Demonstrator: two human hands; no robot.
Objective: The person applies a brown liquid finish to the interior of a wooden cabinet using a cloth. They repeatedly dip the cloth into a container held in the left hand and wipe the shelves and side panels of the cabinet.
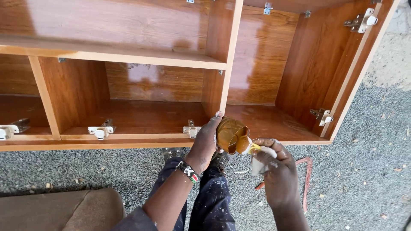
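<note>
A glossy brown wooden cabinet (128, 57) lies on its back on gravel, with open compartments. My left hand (206, 139), with a beaded band at the wrist, holds a crumpled brown-stained rag (230, 133) at the cabinet's front edge, near the vertical divider (230, 51). My right hand (276, 164) grips a small white bottle (259, 160) tilted so that its yellowish tip touches the rag. My legs in dark, paint-flecked trousers (209, 201) show below.
White and metal hinges (101, 130) sit along the cabinet's front edge and on its right side panel (363, 20). Grey gravel ground (364, 162) surrounds it. A red cord (305, 179) lies on the gravel by my right hand. A brown cushion (64, 211) sits bottom left.
</note>
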